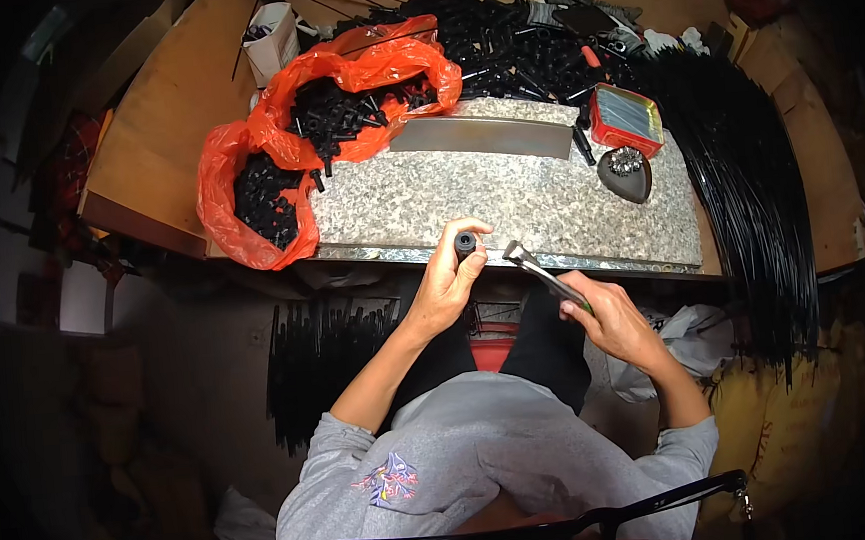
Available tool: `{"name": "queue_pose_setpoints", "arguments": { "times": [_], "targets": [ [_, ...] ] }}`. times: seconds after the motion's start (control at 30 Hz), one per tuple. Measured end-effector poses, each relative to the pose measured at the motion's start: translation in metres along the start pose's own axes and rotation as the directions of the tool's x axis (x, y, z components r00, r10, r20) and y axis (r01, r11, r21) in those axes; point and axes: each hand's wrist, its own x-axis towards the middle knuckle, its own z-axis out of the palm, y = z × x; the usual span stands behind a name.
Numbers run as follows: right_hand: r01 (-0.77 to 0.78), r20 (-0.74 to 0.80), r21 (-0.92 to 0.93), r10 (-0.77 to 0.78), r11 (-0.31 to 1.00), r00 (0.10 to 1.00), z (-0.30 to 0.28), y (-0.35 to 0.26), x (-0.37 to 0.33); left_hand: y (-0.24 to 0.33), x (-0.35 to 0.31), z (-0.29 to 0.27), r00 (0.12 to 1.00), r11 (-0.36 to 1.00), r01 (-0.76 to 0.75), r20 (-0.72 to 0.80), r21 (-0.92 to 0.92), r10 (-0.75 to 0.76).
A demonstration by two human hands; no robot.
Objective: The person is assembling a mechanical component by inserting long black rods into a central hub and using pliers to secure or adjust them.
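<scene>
My left hand (444,284) is closed round a black tube-like part (465,242), its round hollow end turned upward. This hand is just in front of the near edge of a speckled stone slab (377,199). To its right, my right hand (611,318) grips a small hammer (552,280) by the dark handle. The hammer's metal head points up and left, a short gap from the black part. Farther back on the slab lie a long flat metal strip (483,137), a red tin (633,121) and a dark dish (624,178) of small shiny metal pieces.
Two red plastic bags (219,200) at the left hold black parts (337,116). A heap of black parts (497,40) spreads across the back. Long thin black rods (747,178) hang over the table's right side; more rods (324,368) stand below, left of my legs.
</scene>
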Motion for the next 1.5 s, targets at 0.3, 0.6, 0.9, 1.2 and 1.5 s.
{"name": "queue_pose_setpoints", "arguments": {
  "times": [0.3, 0.6, 0.9, 1.2, 1.5],
  "targets": [
    [0.118, -0.213, -0.643, -0.325, 0.757, 0.922, -0.002, -0.013, 0.014, 0.006, -0.007, 0.001, 0.998, 1.0, -0.004, 0.056, 0.01, 0.004],
    [0.22, -0.027, -0.628, -0.304, 0.747, 0.952, -0.018, -0.029, 0.01, 0.006, -0.013, -0.002, 0.999, 1.0, 0.011, 0.045, 0.001, -0.011],
    [-0.181, 0.329, 0.461, 0.022, 0.869, 0.944, 0.0, -0.015, -0.009, -0.004, -0.009, 0.001, 1.0, 0.999, 0.002, -0.024, -0.049, -0.004],
    [-0.754, 0.753, 0.649, -0.056, -0.106, 0.656, 0.029, 0.023, -0.02, -0.014, -0.012, -0.002, 1.0, 0.998, 0.012, 0.018, -0.059, -0.011],
    [0.057, -0.111, -0.231, -0.084, 0.971, 0.99, 0.002, -0.023, 0.0, -0.011, -0.016, -0.008, 1.0, 0.989, 0.02, -0.017, -0.149, -0.023]
  ]
}}
